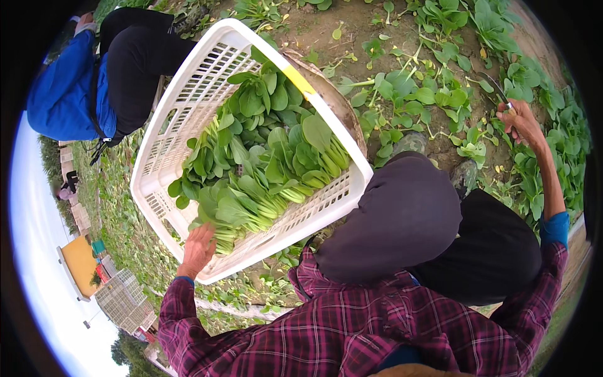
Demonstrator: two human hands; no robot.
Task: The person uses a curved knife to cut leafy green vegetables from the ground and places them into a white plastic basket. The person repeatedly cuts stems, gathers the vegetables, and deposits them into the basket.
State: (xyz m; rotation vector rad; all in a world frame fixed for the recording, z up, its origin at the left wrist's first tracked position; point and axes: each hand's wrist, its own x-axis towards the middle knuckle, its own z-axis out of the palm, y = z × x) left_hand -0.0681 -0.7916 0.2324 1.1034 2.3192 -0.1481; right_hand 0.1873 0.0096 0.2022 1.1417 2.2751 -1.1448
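Note:
A white plastic crate [325, 110] with slotted walls stands tilted before me, partly filled with rows of green bok choy [240, 202]. Inside its near left corner, my left hand [198, 247] touches the pale stems at the end of one row. Its fingertips are partly hidden among the plants, so the grip is unclear. Out to the right, my right hand [523, 122] grips the handle of a small sickle [497, 87]. The curved blade points away from me, above the soil and beside growing greens [523, 80].
Cut and loose leafy plants [400, 94] lie on bare soil beyond my shoes. A brown, curved sheet-like thing [339, 89] rests against the crate's far side. Another person in a blue top [66, 89] crouches at upper left. Stacked crates [125, 299] stand in the distance.

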